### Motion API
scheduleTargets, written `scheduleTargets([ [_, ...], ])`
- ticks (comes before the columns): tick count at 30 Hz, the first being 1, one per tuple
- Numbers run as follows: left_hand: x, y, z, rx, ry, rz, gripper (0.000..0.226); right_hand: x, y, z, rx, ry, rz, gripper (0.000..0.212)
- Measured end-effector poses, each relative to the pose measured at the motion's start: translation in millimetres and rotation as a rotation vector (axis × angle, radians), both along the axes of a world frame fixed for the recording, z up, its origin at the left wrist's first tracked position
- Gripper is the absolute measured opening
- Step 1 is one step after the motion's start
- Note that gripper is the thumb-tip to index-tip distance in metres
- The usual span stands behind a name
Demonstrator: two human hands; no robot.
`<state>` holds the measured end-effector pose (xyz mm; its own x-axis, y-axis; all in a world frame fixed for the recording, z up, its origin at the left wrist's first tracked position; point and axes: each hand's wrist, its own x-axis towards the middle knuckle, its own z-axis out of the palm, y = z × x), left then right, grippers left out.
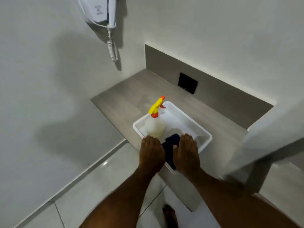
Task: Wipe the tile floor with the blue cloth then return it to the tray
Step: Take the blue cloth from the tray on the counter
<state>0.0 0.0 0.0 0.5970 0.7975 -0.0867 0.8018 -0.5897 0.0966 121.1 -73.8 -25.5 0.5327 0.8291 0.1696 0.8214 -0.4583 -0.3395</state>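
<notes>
The blue cloth [170, 145] lies bunched in the near end of the white tray [204, 132], showing as a dark fold in the gap between the two hands. The tray sits on the grey tabletop [125, 102], set at an angle, its near corner reaching the tabletop's front edge.

Both hands are held flat, palms down, fingers straight and close together, pointing toward 12 o'clock. The left hand [152, 153] hovers over the tray's near left rim, its fingertips reaching the base of the spray bottle [154, 127]; whether they touch the bottle cannot be told. The right hand [187, 153] lies over the cloth's right side, its thumb resting on or just above the dark fabric. Neither hand is closed around anything; each is spread flat and empty. Both forearms are bare and run in from the bottom of the view, from 6 o'clock, nearly parallel.

The spray bottle stands upright in the tray's left side, at 10 o'clock from the cloth, pale and translucent with a yellow trigger head and orange nozzle.

Below the tabletop, at 7 o'clock, the glossy tile floor [105, 183] shows. A bare foot [169, 214] stands on it at 6 o'clock. A white wall-mounted hair dryer [100, 12] with a coiled cord hangs at 11 o'clock, and a black plate [187, 83] is set in the back panel at 12 o'clock.
</notes>
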Motion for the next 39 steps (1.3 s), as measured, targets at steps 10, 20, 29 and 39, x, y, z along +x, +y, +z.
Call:
scheduleTargets([
  [10, 51.1, 10.2, -11.9, -0.213, 0.029, 0.141, 0.029, 27.9, 44.0, 6.4, -0.457, 0.116, -0.19, 0.016],
  [20, 19.2, 4.4, 31.4, -0.178, -0.684, 0.171, 0.019, 29.8, 44.2, 62.2, -0.141, 0.568, -0.182, 0.039],
  [29, -186.0, -13.5, -2.3, 0.044, -0.674, 0.256, 0.033, -126.6, 8.4, 69.0, -0.042, 0.509, 0.196, 0.037],
  [39, -329.7, -95.2, -350.1, -0.335, 0.044, 0.638, 0.064, -194.4, 3.3, -291.8, -0.746, 0.415, 0.35, 0.036],
])
